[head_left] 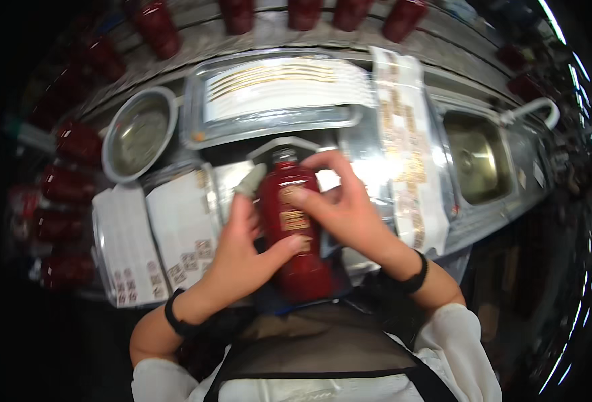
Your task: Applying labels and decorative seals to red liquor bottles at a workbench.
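Observation:
A dark red glossy bottle (294,268) with a clear narrow neck and gold markings down its front lies in front of me, neck pointing away. My left hand (245,258) wraps its left side, thumb pressed on the lower gold marking; a pale cover sits on one of its fingertips. From the other side my right hand (343,211) grips the bottle, its thumb on the upper gold marking and its fingers curled near the shoulder. The bottle's base rests close to my apron (296,335) on a dark cloth. The undersides of both hands are hidden.
White sheets with gold stripes (289,84) lie in a clear tray ahead. Printed white strips (410,147) lie right, beside a metal sink (477,154). More printed sheets (175,214) and a grey basin (111,144) are left. Several red bottles (155,30) line the far and left edges.

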{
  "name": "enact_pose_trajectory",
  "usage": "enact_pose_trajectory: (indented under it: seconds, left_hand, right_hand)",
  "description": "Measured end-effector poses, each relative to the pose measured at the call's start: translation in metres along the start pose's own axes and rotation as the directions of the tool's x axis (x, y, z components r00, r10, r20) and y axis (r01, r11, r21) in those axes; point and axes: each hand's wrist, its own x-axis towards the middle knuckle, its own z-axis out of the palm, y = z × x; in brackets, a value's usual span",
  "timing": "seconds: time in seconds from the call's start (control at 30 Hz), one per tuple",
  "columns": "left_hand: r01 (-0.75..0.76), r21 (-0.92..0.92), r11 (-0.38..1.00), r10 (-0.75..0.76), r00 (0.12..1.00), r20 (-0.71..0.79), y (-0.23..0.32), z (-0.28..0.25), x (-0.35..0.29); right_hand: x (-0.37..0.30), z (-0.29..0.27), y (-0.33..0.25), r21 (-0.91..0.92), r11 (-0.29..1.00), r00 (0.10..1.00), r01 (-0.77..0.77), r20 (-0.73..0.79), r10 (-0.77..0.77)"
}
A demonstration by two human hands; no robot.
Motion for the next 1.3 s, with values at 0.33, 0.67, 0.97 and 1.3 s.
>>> enact_pose_trajectory:
  seconds: [0.33,0.67,0.97,1.3]
  left_hand:
    - [0.076,0.015,0.997,-0.075,0.994,-0.079,-0.003,-0.006,-0.014]
    - [-0.045,0.214,0.976,0.091,0.974,-0.209,0.017,-0.032,-0.055]
    - [0.066,0.335,0.940,0.015,0.973,-0.232,0.024,-0.042,-0.074]
    - [0.089,0.403,0.911,0.013,0.970,-0.244,0.028,-0.031,-0.092]
  right_hand:
    - [-0.010,-0.003,0.013,-0.136,0.958,0.963,0.252,-0.060,-0.262]
    - [-0.168,-0.152,0.029,-0.186,0.966,0.984,-0.178,-0.051,0.171]
    - [-0.246,-0.177,0.082,-0.411,0.859,0.950,-0.306,-0.081,0.300]
    - [-0.264,-0.191,0.096,-0.472,0.856,0.976,-0.209,-0.052,0.210]
